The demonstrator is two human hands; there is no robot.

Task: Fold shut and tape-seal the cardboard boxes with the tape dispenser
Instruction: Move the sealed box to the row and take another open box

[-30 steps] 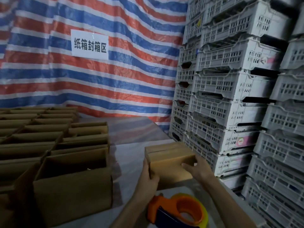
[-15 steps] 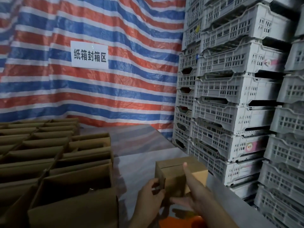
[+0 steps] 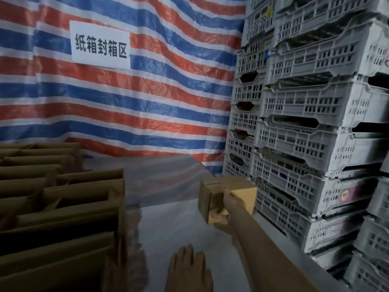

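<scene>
Rows of open cardboard boxes point(image 3: 63, 207) fill the near left of the table point(image 3: 179, 224). Just right of them, the left hand point(image 3: 187, 270) hovers palm down with its fingers straight, holding nothing, and is the nearer hand to those boxes. Farther right, the right hand point(image 3: 229, 205) is stretched away, its fingers curled round the near corner of a small closed cardboard box point(image 3: 245, 196) beside the stacked grey crates point(image 3: 305, 144). The tape dispenser is out of view.
</scene>
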